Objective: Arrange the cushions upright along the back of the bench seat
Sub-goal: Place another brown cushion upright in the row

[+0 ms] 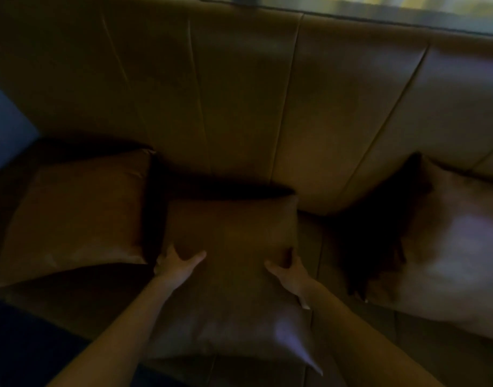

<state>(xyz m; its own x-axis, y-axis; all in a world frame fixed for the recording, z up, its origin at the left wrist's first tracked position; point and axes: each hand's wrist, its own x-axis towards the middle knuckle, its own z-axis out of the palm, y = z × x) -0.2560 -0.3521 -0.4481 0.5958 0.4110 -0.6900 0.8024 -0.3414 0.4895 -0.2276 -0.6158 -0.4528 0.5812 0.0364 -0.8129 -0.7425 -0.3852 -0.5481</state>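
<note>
Three brown satin cushions lie on a brown leather bench. The middle cushion (234,275) leans toward the padded backrest (239,101), its top edge close to it. My left hand (175,265) grips its left edge, fingers tucked behind and thumb on the front. My right hand (291,275) holds its right edge the same way. The left cushion (75,213) stands tilted at the bench's left end. The right cushion (446,247) leans against the backrest at the right, its left side in deep shadow.
The bench seat (312,241) shows between the middle and right cushions. A dark ledge (379,20) runs along the top of the backrest. A bluish wall (5,127) borders the left end. The scene is dim.
</note>
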